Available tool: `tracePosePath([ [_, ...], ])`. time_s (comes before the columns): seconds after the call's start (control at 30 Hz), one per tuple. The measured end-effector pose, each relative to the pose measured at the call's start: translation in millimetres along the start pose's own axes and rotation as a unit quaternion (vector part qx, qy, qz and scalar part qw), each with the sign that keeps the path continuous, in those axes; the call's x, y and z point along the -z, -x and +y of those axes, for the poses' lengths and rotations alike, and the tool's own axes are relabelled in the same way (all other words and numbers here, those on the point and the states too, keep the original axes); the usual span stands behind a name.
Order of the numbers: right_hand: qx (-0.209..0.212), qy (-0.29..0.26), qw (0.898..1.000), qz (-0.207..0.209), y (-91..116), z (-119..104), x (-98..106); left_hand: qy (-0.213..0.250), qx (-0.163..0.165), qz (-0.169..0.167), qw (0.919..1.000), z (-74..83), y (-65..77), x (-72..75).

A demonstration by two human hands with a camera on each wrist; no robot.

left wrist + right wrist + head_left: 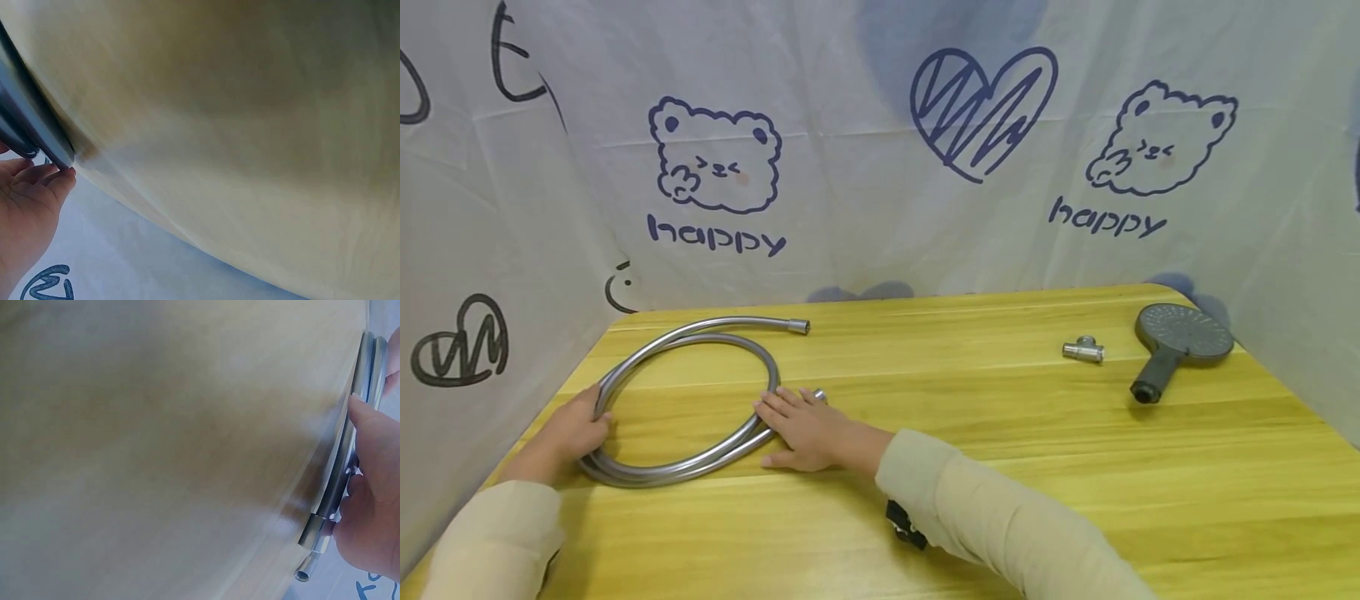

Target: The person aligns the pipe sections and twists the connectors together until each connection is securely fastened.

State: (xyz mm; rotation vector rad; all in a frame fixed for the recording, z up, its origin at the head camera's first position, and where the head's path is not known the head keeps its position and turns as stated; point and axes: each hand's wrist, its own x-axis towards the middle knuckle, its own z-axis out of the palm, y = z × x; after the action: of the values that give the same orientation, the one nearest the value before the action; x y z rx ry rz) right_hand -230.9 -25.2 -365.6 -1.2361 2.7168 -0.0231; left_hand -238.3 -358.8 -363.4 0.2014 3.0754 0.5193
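Note:
A coiled grey metallic shower hose (643, 477) lies on the left part of the table. One end fitting (800, 327) points right at the back; the other end (820, 394) shows just beyond my right hand. My left hand (574, 429) grips the coil's left side, thumb on the inner side. In the left wrist view, fingertips (67, 175) touch the hose. With fingers fairly straight and spread, my right hand (808, 433) rests on the coil's right side. The right wrist view has its thumb (359, 409) against the hose.
A small chrome tee fitting (1083, 350) lies at the back right of the wooden table (1000, 433). Beside it is a dark grey shower head (1187, 332), its handle towards the front. White printed cloth (865, 208) stands behind and at the sides.

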Motion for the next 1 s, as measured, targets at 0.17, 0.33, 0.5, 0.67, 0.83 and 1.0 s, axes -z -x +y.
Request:
tracePosePath([
  [0.17, 0.002, 0.001, 1.000, -0.003, -0.5, 1.1, 0.9, 0.001, -0.001, 0.003, 1.0000, 1.2, 0.7, 0.9],
  [0.33, 0.008, 0.006, 1.000, -0.010, -0.4, 3.6, -0.8, -0.011, -0.008, 0.008, 0.9999, 1.8, 2.4, -0.4],
  [0.5, 0.012, 0.000, 1.000, -0.014, 0.2, 4.5, -0.6, -0.012, -0.005, 0.004, 0.9999, 1.4, 4.2, -0.8],
  [0.67, 0.013, -0.002, 1.000, -0.015, 1.3, 4.8, -0.3, -0.011, -0.007, 0.003, 0.9999, 2.0, 5.7, -1.5],
  [0.83, 0.015, 0.002, 1.000, -0.017, 3.0, 4.5, 0.9, -0.018, -0.013, 0.007, 0.9997, 3.1, 7.3, -1.2],
  [1.0, 0.012, 0.002, 1.000, -0.020, 5.8, 4.1, 2.8, -0.019, -0.015, 0.006, 0.9997, 4.2, 7.5, -1.3],
])
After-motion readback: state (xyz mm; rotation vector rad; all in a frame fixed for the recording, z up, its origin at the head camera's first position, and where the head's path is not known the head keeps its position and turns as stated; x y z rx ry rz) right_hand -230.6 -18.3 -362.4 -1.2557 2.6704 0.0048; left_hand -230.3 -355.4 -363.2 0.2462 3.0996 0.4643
